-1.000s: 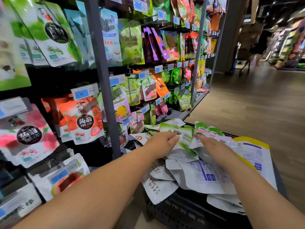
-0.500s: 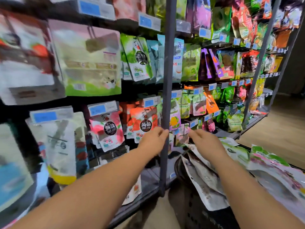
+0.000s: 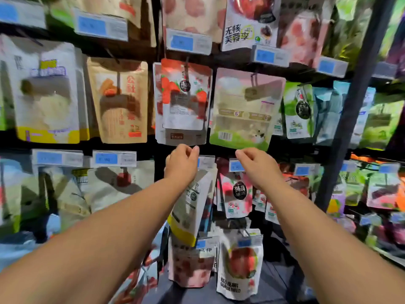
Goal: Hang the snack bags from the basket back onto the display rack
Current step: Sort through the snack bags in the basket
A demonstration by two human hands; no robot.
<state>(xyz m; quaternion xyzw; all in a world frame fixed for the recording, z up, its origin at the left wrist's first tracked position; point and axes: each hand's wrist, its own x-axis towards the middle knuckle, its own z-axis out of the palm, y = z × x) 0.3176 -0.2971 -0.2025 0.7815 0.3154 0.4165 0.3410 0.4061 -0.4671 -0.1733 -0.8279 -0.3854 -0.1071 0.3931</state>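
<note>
The display rack fills the view with rows of flat, glossy pouches on pegs. A dark upright post stands at the right. One white snack bag with a yellow base hangs tilted from the left hand, whose grip is curled round its top. The right hand is beside it with its fingers curled; I cannot tell whether its grip holds anything.

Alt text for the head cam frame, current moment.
Left hand holds a white-and-yellow snack bag by its top, raised toward the display rack of hanging snack bags. Right hand reaches alongside, fingers curled, nothing visibly held. Frame is motion-blurred.
</note>
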